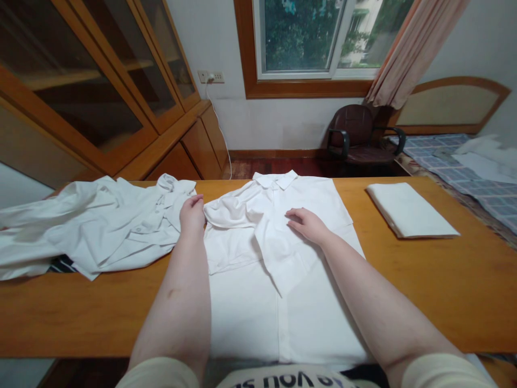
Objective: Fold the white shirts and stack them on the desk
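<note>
One white shirt (291, 264) at the heart of the action, lying on the table (464, 291) with its collar (277, 180) up at twelve o'clock and its lower front running down to six! Take the middle of that shirt as the clock's centre. Out at ten o'clock, the left hand (193, 214) is right beside the bunched sleeve (232, 213); its fingertips are turned away, so I cannot tell whether this grip pinches the cloth or merely meets it. At one o'clock, the right hand (307, 223) is over the shirt front, thumb and fingers loosely apart, nothing pinched between them (whether it presses the cloth or hovers just above is hard to call).

How does this fabric handle? Light, soft and limp, I'd judge, quick to crease and hardly fragile; the collar looks the firmest part. The sensible hold is a fingertip pinch at the sleeve's outer edge, with a flat palm steadying the front, because that pointed fold (278, 269) near the centre looks ready to slump.

Between nine and ten, a rumpled white garment (117, 221) sprawls; between two and three, a neatly folded white cloth (412, 210) sits well apart.
</note>
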A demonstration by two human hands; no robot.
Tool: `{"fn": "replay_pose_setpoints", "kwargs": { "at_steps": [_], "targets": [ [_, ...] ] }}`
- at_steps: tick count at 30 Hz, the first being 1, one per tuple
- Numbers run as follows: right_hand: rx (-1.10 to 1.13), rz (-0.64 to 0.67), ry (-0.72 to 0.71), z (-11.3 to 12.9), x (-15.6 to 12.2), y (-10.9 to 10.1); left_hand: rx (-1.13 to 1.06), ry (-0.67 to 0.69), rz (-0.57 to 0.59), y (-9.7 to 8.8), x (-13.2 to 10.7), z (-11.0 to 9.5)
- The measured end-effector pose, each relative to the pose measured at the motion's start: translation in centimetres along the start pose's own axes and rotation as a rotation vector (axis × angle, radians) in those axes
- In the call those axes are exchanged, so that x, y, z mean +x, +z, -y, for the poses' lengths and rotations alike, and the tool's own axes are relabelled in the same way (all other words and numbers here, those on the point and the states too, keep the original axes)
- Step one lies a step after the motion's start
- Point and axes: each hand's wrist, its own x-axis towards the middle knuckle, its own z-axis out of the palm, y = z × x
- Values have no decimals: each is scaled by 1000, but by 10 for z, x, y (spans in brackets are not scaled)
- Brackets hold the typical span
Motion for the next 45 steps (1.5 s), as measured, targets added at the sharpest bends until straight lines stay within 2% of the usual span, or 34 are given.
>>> {"fn": "replay_pose_setpoints", "kwargs": {
  "at_steps": [2, 5, 7, 9, 13, 18, 22, 24, 32, 34, 39, 45],
  "targets": [
    [-1, -5, 3, 0, 0, 0, 152, 137, 42, -2, -3, -1],
    [3, -1, -2, -1, 0, 0, 413, 323, 253, -2, -9, -5],
    [2, 4, 2, -1, 0, 0, 551, 346, 408, 0, -12, -5],
    [0, 5, 6, 0, 0, -1, 637, 338, 474, 3, -14, -6],
    [2, 10, -3, 0, 0, -1, 700, 331, 406, 3, -15, -8],
    [4, 6, 5, -1, 0, 0, 748, 160, 211, -10, -15, -15],
    [4, 3, 1, -2, 0, 0, 800, 108, 270, -14, -13, -16],
    [6, 2, -5, -1, 0, 0, 778, 112, 270, -13, -14, -15],
    [1, 9, -11, 0, 0, 0, 522, 105, 45, -13, -9, -9],
    [0, 10, -9, 1, 0, -1, 504, 97, 52, -14, -7, -8],
    [4, 8, -3, 2, -1, -1, 547, 29, 173, -15, -2, -6],
    [14, 9, 9, 0, 0, -2, 513, 43, 278, -21, 3, 0]
  ]
}}
